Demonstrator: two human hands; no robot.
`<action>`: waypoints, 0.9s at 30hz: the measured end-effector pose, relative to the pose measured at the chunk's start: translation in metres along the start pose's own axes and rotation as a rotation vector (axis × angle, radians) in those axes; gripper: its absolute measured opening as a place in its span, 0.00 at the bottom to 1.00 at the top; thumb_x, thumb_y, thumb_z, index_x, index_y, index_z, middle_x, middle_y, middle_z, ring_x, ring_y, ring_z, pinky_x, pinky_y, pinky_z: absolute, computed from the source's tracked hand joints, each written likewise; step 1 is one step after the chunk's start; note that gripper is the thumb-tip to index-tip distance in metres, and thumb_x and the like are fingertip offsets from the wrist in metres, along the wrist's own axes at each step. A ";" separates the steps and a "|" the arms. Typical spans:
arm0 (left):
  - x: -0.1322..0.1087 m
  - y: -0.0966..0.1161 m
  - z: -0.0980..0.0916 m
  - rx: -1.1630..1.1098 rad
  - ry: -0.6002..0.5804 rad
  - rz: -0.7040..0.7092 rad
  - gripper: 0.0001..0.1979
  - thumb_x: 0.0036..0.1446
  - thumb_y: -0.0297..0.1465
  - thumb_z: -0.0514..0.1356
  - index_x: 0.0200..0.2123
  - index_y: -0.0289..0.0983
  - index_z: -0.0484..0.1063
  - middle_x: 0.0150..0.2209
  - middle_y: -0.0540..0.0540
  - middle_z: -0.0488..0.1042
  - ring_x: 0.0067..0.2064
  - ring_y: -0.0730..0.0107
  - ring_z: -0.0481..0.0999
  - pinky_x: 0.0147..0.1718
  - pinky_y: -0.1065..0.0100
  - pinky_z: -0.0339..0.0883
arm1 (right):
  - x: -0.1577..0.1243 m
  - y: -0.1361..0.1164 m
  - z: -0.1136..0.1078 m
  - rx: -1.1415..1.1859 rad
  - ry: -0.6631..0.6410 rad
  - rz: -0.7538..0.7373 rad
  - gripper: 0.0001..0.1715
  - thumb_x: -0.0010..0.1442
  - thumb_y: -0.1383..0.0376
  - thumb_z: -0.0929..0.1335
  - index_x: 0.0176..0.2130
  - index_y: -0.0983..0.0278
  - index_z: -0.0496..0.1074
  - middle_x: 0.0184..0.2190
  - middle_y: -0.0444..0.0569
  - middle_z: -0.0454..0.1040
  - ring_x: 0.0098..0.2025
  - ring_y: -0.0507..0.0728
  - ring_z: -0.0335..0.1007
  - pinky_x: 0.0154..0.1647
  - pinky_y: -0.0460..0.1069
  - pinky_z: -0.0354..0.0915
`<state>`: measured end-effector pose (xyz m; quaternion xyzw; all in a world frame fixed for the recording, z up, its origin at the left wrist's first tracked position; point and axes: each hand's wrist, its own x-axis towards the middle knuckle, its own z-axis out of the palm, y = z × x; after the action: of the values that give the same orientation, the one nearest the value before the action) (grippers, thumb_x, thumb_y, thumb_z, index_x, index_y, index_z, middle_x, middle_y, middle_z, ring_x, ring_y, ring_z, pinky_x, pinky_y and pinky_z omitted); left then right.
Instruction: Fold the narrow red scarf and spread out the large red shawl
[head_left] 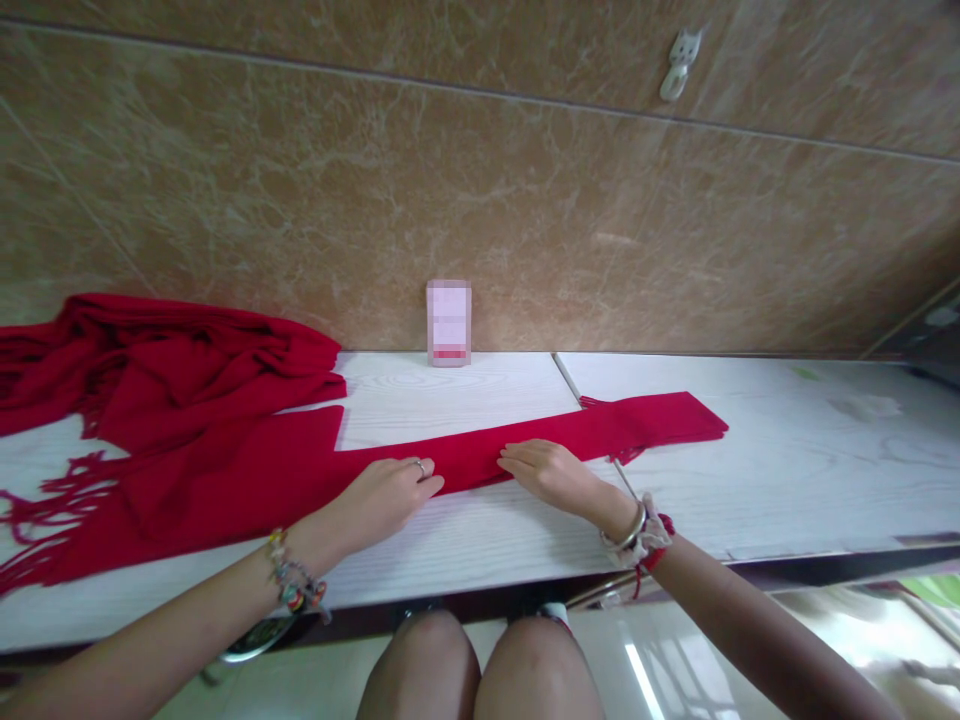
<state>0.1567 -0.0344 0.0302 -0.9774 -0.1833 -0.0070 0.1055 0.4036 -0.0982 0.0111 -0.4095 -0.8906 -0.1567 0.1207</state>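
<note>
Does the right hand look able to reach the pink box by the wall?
Probably yes: the right hand lies flat on the red scarf, holding nothing, and beyond the scarf only bare table lies before the pink box.

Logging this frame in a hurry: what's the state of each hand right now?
Left hand: open, fingers flat on the red scarf, holding nothing.
Right hand: open, fingers flat on the same scarf, holding nothing.

Single head-worn camera looks forward and down, close over the white wood-grain surface (480, 540), facing the brown marble-tiled wall (450, 200).
</note>
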 end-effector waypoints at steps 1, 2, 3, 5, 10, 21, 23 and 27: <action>-0.001 0.001 0.003 -0.006 -0.001 0.005 0.14 0.55 0.18 0.48 0.36 0.36 0.71 0.31 0.45 0.71 0.34 0.67 0.72 0.32 0.69 0.67 | -0.001 0.000 0.000 0.011 -0.002 -0.007 0.13 0.61 0.73 0.59 0.40 0.69 0.71 0.39 0.58 0.75 0.41 0.57 0.72 0.41 0.52 0.68; -0.001 0.001 0.005 -0.004 -0.006 0.009 0.14 0.55 0.18 0.48 0.36 0.36 0.71 0.31 0.45 0.71 0.34 0.66 0.72 0.32 0.68 0.67 | -0.003 -0.001 0.001 0.021 0.002 -0.007 0.13 0.61 0.72 0.59 0.40 0.69 0.72 0.39 0.58 0.75 0.42 0.57 0.72 0.41 0.52 0.68; -0.002 0.001 0.006 0.003 -0.009 0.008 0.14 0.55 0.18 0.48 0.36 0.36 0.71 0.31 0.45 0.71 0.34 0.66 0.72 0.32 0.68 0.67 | -0.004 -0.001 0.002 0.032 0.010 0.001 0.13 0.61 0.72 0.59 0.40 0.69 0.72 0.40 0.58 0.75 0.42 0.57 0.72 0.42 0.52 0.68; -0.001 0.001 0.008 0.016 -0.019 0.000 0.13 0.55 0.19 0.49 0.37 0.36 0.70 0.32 0.45 0.71 0.35 0.66 0.72 0.32 0.69 0.67 | -0.006 -0.001 0.004 0.058 0.035 0.032 0.14 0.61 0.72 0.59 0.41 0.70 0.71 0.41 0.59 0.75 0.44 0.57 0.71 0.44 0.52 0.68; -0.001 -0.002 0.003 -0.020 -0.057 0.015 0.10 0.55 0.24 0.54 0.39 0.37 0.71 0.36 0.45 0.72 0.38 0.66 0.72 0.36 0.67 0.67 | -0.011 0.000 0.008 0.168 0.021 0.099 0.13 0.60 0.70 0.61 0.41 0.66 0.73 0.44 0.54 0.74 0.48 0.57 0.69 0.50 0.54 0.65; 0.020 -0.004 0.028 -0.145 -0.001 -0.120 0.27 0.61 0.43 0.47 0.58 0.33 0.55 0.61 0.37 0.54 0.61 0.57 0.52 0.56 0.58 0.50 | 0.026 -0.011 0.018 0.238 -0.048 0.482 0.26 0.61 0.59 0.60 0.56 0.68 0.59 0.56 0.60 0.61 0.60 0.63 0.52 0.55 0.64 0.54; 0.020 -0.003 0.036 -0.151 -0.028 -0.118 0.28 0.61 0.44 0.45 0.60 0.35 0.53 0.61 0.38 0.53 0.62 0.56 0.49 0.56 0.56 0.47 | 0.029 -0.014 0.023 0.185 -0.144 0.452 0.29 0.62 0.57 0.59 0.58 0.68 0.56 0.59 0.60 0.57 0.61 0.65 0.48 0.56 0.67 0.51; 0.016 -0.003 0.041 -0.158 -0.019 -0.114 0.27 0.61 0.44 0.44 0.60 0.37 0.51 0.62 0.39 0.52 0.62 0.58 0.49 0.57 0.55 0.45 | 0.021 -0.011 0.026 0.111 -0.243 0.396 0.30 0.63 0.56 0.57 0.60 0.65 0.53 0.60 0.58 0.54 0.62 0.65 0.46 0.56 0.67 0.51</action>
<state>0.1698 -0.0174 -0.0082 -0.9706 -0.2386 -0.0183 0.0257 0.3800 -0.0809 -0.0075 -0.5846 -0.8083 -0.0302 0.0632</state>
